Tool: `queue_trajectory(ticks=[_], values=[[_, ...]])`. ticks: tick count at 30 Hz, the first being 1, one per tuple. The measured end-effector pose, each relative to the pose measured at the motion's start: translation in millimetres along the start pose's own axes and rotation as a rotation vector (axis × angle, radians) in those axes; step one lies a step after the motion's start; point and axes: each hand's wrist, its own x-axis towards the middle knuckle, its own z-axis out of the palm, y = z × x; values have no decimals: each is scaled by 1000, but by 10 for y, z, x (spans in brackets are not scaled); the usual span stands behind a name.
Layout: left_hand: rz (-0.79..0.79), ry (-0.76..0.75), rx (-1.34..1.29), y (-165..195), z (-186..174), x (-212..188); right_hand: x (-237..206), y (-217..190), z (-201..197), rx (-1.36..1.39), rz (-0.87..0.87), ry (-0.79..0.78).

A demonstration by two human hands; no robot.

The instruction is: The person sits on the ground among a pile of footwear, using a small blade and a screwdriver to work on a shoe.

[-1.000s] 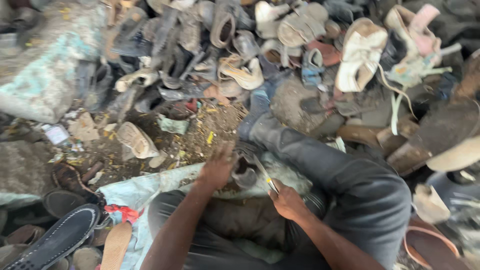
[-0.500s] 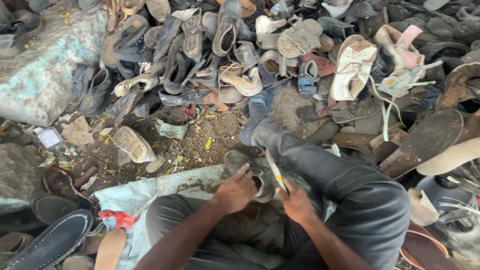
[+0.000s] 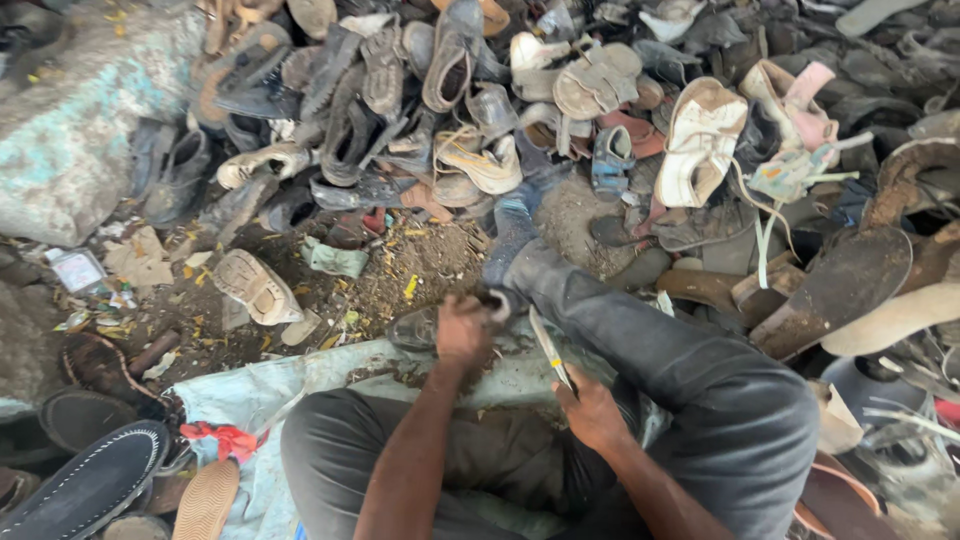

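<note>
I sit on the ground with my legs in dark grey trousers. My left hand presses down on a worn dark shoe lying on a pale cloth sheet between my knees. My right hand grips a knife whose thin pale blade points up and away toward the shoe. The blade tip sits close beside my left hand, next to my right shin.
A large heap of old shoes, sandals and soles fills the ground ahead and to the right. A loose beige sole lies on littered dirt. A black slip-on shoe and an orange sole lie at lower left. A stone block stands far left.
The view has shifted downward, so the heap sits higher in frame. My left hand has moved forward onto the dark shoe. My right hand keeps the knife, now drawn slightly back.
</note>
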Motion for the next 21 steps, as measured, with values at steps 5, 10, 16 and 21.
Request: queue_trajectory(ticks=[5,10,16,21], values=[[-168,317,-443,-60,-15,42,20,-178,42,67,135,-240],[-286,377,-551,-46,-2,81,36,-466,92,80,153,-229],[-419,375,-531,27,63,123,204,-567,140,84,241,-270],[-233,496,-654,3,134,57,344,-492,372,25,92,-210]])
